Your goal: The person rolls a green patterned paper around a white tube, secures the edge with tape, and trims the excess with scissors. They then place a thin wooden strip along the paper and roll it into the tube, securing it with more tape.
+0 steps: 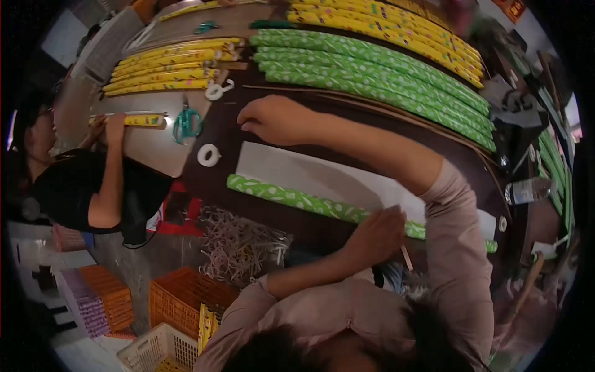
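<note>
A green roll of patterned wrapping paper [291, 199] lies across the dark table in front of me, with a loose white sheet [297, 164] stretching behind it. My left hand [375, 239] is closed over the roll right of its middle, fingers bent down on it. Reaching across from the right, my right hand [279, 121] is above the far left corner of the sheet. Its fingers are curled together in a pinch; whatever they may hold is too small to make out. A white tape roll [209, 155] lies left of the sheet. A thin pale strip [406, 257] shows below my left hand.
Green rolls [372, 87] and yellow rolls [384, 31] line the table's far side. Teal scissors [187, 124] lie left, near a co-worker's hand [115, 129] on a yellow roll. A plastic bottle [528, 190] is at right. Orange crates [186, 297] stand on the floor.
</note>
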`<action>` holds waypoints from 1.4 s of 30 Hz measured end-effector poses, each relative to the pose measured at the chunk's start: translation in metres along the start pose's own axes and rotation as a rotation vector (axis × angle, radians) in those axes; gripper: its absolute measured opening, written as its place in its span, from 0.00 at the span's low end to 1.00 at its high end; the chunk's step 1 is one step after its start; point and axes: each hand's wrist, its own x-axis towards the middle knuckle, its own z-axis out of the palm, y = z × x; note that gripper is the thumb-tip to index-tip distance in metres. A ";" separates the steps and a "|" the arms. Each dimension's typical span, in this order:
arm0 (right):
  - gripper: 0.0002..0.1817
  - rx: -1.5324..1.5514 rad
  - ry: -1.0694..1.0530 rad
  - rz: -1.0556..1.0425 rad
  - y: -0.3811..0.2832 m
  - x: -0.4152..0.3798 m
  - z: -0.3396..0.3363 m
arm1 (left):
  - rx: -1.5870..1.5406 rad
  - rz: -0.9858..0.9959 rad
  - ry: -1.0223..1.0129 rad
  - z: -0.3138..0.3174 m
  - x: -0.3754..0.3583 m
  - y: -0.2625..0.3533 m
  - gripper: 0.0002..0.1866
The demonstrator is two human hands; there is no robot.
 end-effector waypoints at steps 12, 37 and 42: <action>0.10 0.355 0.219 0.673 -0.072 -0.350 -0.087 | -0.021 -0.067 0.081 0.008 0.013 0.001 0.14; 0.09 1.162 0.289 0.660 -0.042 -0.248 -0.076 | 0.130 0.092 -0.101 -0.003 0.004 -0.003 0.28; 0.07 1.235 0.002 0.760 -0.007 -0.154 -0.038 | 0.090 0.082 -0.074 -0.002 0.003 0.000 0.24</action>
